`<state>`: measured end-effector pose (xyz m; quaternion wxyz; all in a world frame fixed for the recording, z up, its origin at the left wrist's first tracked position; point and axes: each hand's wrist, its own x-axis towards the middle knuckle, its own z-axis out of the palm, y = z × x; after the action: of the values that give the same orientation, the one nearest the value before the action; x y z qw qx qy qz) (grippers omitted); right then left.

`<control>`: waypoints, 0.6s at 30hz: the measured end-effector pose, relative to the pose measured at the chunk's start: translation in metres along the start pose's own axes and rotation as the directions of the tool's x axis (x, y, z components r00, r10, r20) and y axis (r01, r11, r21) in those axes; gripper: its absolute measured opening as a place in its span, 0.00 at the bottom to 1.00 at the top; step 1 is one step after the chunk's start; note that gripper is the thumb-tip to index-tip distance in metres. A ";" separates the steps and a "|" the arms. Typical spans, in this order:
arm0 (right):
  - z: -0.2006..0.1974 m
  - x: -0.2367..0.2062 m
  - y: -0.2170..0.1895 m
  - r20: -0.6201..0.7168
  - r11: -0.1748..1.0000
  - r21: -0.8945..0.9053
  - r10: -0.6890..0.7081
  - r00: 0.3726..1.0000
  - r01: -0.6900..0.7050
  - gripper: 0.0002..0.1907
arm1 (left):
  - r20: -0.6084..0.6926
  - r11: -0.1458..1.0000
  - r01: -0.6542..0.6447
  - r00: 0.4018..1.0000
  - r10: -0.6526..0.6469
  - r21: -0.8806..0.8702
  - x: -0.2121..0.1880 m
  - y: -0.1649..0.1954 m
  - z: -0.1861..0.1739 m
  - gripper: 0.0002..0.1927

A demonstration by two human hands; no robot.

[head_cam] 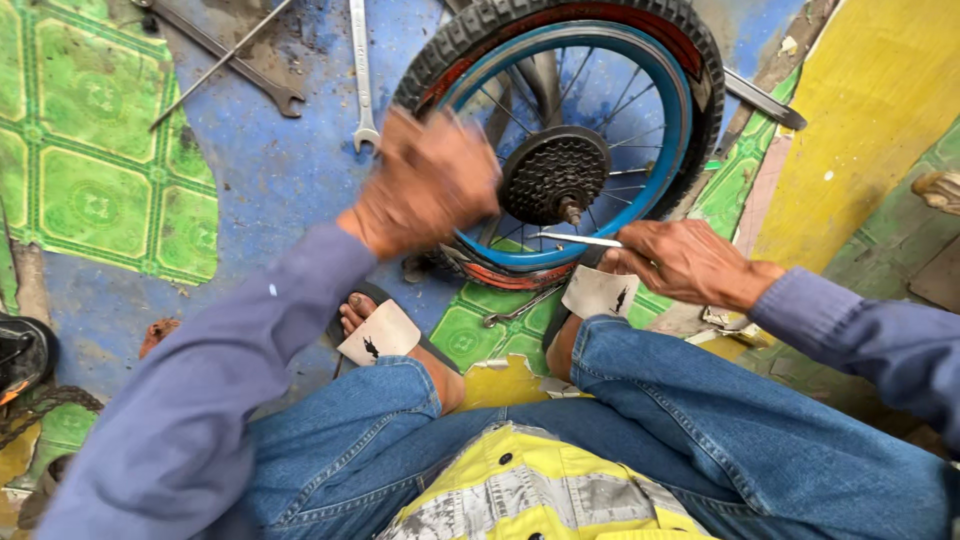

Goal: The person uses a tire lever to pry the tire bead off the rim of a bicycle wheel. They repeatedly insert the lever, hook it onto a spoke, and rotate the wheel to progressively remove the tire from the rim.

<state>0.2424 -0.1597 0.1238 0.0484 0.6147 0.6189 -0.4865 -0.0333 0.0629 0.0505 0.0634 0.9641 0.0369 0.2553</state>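
Patchy floor [270,170] — blurred left hand [425,180] over wheel [600,90]

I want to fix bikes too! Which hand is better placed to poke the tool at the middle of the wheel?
Probably the right hand. It holds the thin metal tool, whose tip points at the gear cluster. The left hand is on the tyre and looks blurred.

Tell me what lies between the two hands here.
In the head view, the wheel's sprocket cluster and axle end sit between the left hand and right hand, which holds a thin metal tool.
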 end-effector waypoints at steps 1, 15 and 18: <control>0.000 0.002 0.001 0.007 1.000 -0.003 0.002 1.000 -0.001 0.11 | 0.157 0.980 -0.035 0.985 0.066 -0.197 -0.002 0.015 -0.004 0.23; 0.018 0.025 -0.011 0.083 0.996 -0.090 -0.013 0.997 0.020 0.15 | 0.696 0.924 0.109 0.691 0.194 -0.366 -0.021 0.066 -0.001 0.22; 0.018 0.031 -0.012 0.094 0.995 -0.090 -0.042 0.995 0.050 0.15 | 0.633 0.942 0.107 0.763 0.127 -0.319 -0.021 0.069 -0.006 0.21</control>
<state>0.2158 -0.1468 0.1009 0.0938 0.5744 0.6517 -0.4864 -0.0520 -0.0066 0.0547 0.2344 0.9673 -0.0366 -0.0893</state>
